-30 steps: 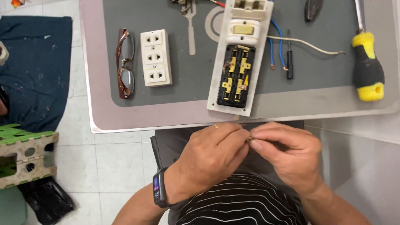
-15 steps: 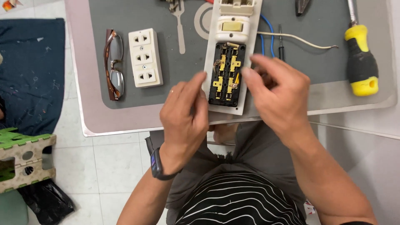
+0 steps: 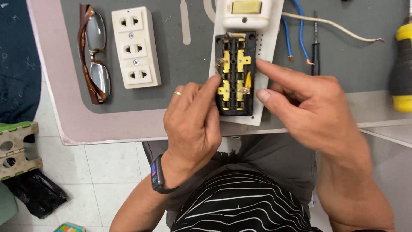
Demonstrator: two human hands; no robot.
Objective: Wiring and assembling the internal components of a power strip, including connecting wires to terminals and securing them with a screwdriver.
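A white backing board (image 3: 266,43) lies on the grey mat and carries a black socket base with brass contacts (image 3: 235,73) and a cream switch (image 3: 246,9) above it. My left hand (image 3: 193,124), with a ring and a dark wristband, rests its fingertips on the left edge of the black base. On the base's right side my right hand (image 3: 309,107) touches it with index finger and thumb stretched out. Neither hand grips anything that I can see.
On the mat (image 3: 180,77) lie brown glasses (image 3: 92,56), a white triple socket cover (image 3: 135,46), blue wires (image 3: 296,38), a white wire (image 3: 334,28), a thin black tool (image 3: 316,47) and a yellow-handled screwdriver (image 3: 402,64). A green and beige stool (image 3: 17,148) stands on the tiled floor at left.
Both hands rose from my lap, where their fingertips were pinched together, up to the black socket base. The view has moved closer to the table.
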